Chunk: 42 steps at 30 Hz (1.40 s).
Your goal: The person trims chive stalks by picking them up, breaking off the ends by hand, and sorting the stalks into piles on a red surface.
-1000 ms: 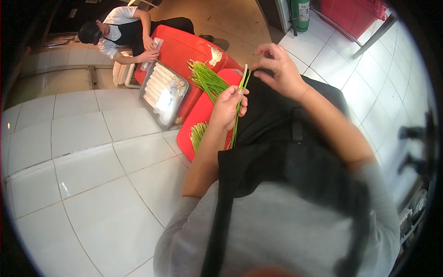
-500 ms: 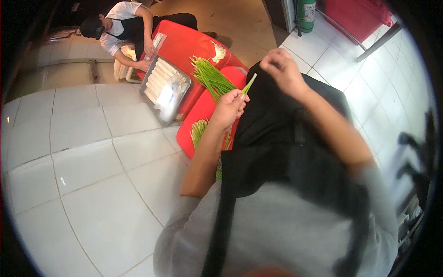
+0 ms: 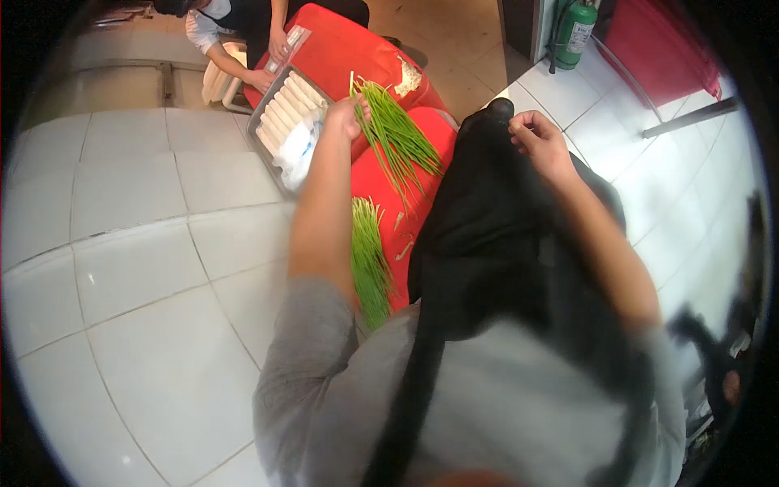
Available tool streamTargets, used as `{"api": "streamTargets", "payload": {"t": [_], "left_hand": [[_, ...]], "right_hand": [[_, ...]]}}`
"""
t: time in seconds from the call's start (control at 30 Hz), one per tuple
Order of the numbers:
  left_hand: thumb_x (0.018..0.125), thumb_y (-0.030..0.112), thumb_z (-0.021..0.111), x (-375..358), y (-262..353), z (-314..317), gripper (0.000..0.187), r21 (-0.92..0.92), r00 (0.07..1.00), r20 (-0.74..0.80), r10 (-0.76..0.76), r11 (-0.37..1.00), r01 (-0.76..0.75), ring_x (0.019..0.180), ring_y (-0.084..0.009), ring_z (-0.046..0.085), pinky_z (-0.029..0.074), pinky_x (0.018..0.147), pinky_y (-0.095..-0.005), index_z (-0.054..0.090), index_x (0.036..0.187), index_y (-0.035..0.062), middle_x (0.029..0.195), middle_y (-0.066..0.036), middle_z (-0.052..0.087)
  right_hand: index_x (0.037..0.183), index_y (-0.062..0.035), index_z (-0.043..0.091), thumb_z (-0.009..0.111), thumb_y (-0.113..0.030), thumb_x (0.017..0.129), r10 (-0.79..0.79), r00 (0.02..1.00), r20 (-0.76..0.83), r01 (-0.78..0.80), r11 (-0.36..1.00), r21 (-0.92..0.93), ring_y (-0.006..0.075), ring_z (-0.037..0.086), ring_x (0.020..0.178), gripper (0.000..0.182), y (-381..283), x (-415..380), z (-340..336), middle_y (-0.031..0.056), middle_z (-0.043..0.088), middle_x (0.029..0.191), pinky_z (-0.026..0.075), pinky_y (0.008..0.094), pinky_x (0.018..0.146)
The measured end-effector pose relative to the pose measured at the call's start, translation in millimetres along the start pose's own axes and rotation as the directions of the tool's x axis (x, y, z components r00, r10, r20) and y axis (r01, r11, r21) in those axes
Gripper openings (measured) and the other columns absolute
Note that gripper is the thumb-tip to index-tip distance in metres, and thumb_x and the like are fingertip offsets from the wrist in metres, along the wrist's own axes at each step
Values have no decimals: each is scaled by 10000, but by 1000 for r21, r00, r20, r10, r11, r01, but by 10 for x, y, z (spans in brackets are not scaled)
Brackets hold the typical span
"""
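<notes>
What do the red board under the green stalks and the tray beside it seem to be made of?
The red board looks like plastic: even, saturated colour with a soft sheen, though its make is not certain. The tray looks like metal, probably steel or aluminium: a thin grey rim with a dull shine. The green stalks are plant stems, thin and matte.

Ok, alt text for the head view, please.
The person's left hand reaches out to a pile of green stalks on a red tray, while the right hand hovers over a black apron.
</notes>
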State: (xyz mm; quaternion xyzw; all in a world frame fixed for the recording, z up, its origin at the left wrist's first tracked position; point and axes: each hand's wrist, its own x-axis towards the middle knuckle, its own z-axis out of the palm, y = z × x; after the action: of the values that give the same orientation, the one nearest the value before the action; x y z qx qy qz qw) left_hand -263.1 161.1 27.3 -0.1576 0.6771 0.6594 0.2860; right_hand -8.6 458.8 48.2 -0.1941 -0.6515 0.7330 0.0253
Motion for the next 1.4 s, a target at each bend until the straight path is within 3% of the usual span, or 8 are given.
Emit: {"api": "streamTargets", "payload": {"t": [0.13,0.4,0.57,0.87,0.97,1.17,1.27,1.4], "left_hand": [[929,214,411,-157,92,163,409,63,985,-45,-165,984,168,1298,-325,223,220,1036,-450,321,1266,0,1370,-198,292],[868,174,518,-1033,-338,-573,321,308,956,-169,241,934,-181,866,-145,547,447,754,-282,499,1152,25,1028,-87,591],[848,221,565,-1712,-992,-1577,224,461,753,-587,298,887,9,594,-130,563,454,567,-276,613,841,2,714,-54,630],[739,165,627,-2131,-2147,-1939,180,847,849,-401,345,492,201,724,-251,619,475,686,-343,635,841,16,777,-137,640],[734,160,637,-2156,-2070,-1656,181,733,829,-475,295,655,186,758,-268,620,473,727,-359,633,841,15,788,-137,642],[716,124,657,-1955,-2483,-1903,173,642,773,-539,336,758,117,752,-229,623,478,705,-321,631,856,26,800,-120,646],[709,111,658,-2023,-2449,-1942,179,617,838,-498,225,771,160,751,-214,623,478,701,-303,630,866,30,802,-113,647],[703,128,657,-2066,-2404,-1945,211,706,872,-454,184,672,225,750,-224,623,477,704,-310,633,892,36,804,-107,649]], "right_hand": [[878,-58,578,589,-172,835,23,999,34,-21,998,-65,55,482,648,122,-76,25,96,-22,536,721,389,208,569],[837,-26,604,622,-101,792,-83,939,332,185,940,-288,95,526,621,90,-52,190,649,25,590,694,429,256,589],[846,-43,621,638,-129,742,13,765,644,442,717,-539,233,601,692,136,120,210,1295,126,621,763,461,318,649],[866,-57,622,561,-241,797,-22,449,893,657,685,-314,338,584,789,205,454,-155,1977,137,609,787,456,414,715],[843,-54,614,569,-217,793,-113,392,913,801,530,-278,334,589,782,176,513,-134,1923,133,611,800,458,420,709],[772,-36,551,661,-80,677,326,516,792,570,560,-601,293,579,848,152,171,-246,1991,129,596,869,460,369,707],[819,-69,545,668,-135,686,27,464,885,727,559,-398,319,590,789,193,459,-219,1911,126,611,824,464,403,696],[847,-74,545,623,-120,725,154,436,887,698,564,-441,318,589,795,151,327,-234,1890,133,603,810,463,406,689]]}}
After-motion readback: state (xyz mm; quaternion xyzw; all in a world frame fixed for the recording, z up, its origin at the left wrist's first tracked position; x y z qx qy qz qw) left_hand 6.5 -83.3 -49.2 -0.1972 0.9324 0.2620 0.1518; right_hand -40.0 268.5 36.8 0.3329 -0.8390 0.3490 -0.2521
